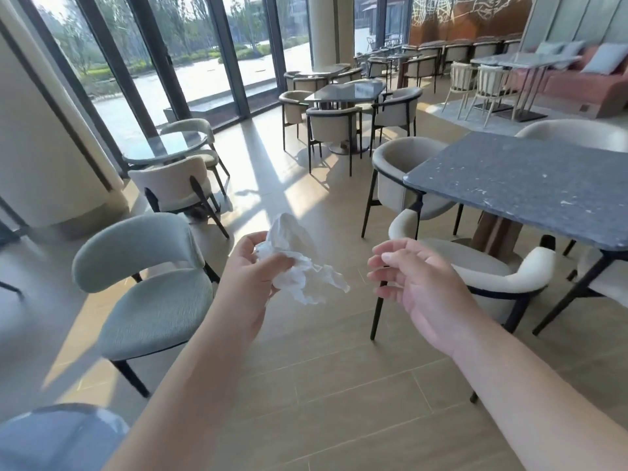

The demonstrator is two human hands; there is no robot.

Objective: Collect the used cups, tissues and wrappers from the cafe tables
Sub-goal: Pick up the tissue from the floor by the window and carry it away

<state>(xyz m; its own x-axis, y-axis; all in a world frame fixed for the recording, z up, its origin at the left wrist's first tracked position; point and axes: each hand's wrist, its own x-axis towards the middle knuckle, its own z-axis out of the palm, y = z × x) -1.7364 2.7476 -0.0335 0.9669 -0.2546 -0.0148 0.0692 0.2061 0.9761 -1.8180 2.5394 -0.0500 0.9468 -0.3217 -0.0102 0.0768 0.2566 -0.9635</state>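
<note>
A crumpled white tissue [299,263] sits in the left hand [253,270], whose fingers curl round its middle while loose ends stick out above and to the right. The hand holds it in the air over the wooden floor [339,385], between the two rows of seating. The right hand [418,283] hovers just beside it, palm turned inward, fingers relaxed and slightly bent, holding nothing. A pale green chair [149,287] stands to the left. To the right, a cream armchair [475,266] is tucked against a dark speckled surface [530,185].
</note>
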